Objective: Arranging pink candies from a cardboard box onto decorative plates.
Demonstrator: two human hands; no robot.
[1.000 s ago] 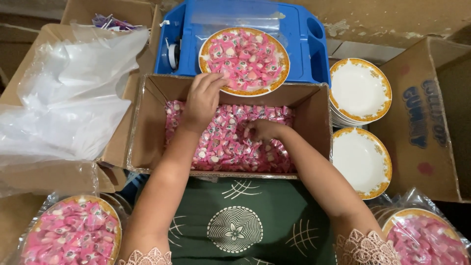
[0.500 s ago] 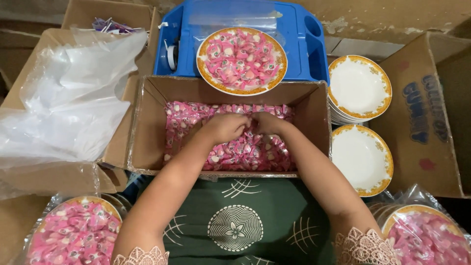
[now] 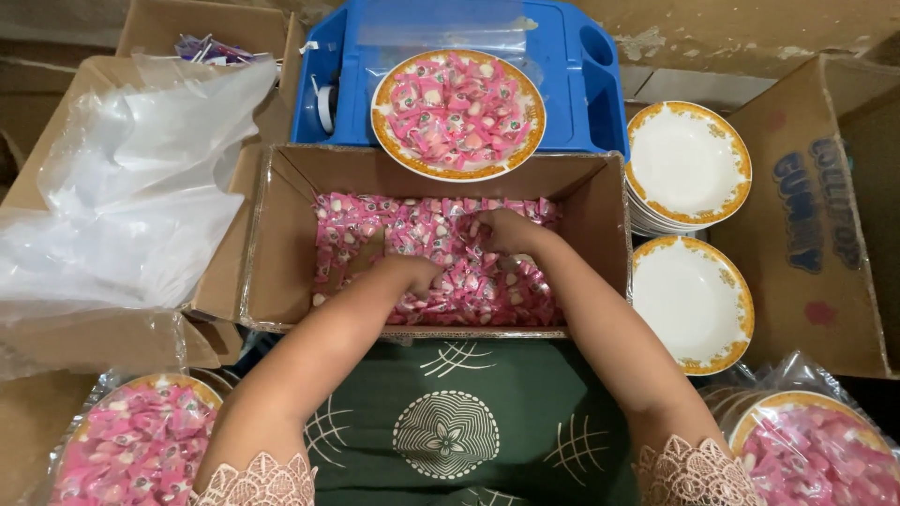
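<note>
Viewing the head camera, I record my left hand (image 3: 412,274) and right hand (image 3: 506,234) both curled, scooping into pink wrapped candies (image 3: 450,258) filling the near cardboard box (image 3: 281,234), with a candy-heaped plate (image 3: 457,112) on the far blue tray (image 3: 600,84).

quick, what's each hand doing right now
Left hand: dug into the pink candies in the cardboard box; grip cannot be told.
Right hand: same, grip cannot be told.

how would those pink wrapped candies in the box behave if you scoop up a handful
The pink wrapped candies are small, loose pieces, so a handful is probably light and some would likely spill between the fingers. Their glossy wrappers look slippery. Piled deep in the cardboard box, they probably shift aside around the left hand and right hand.
</note>
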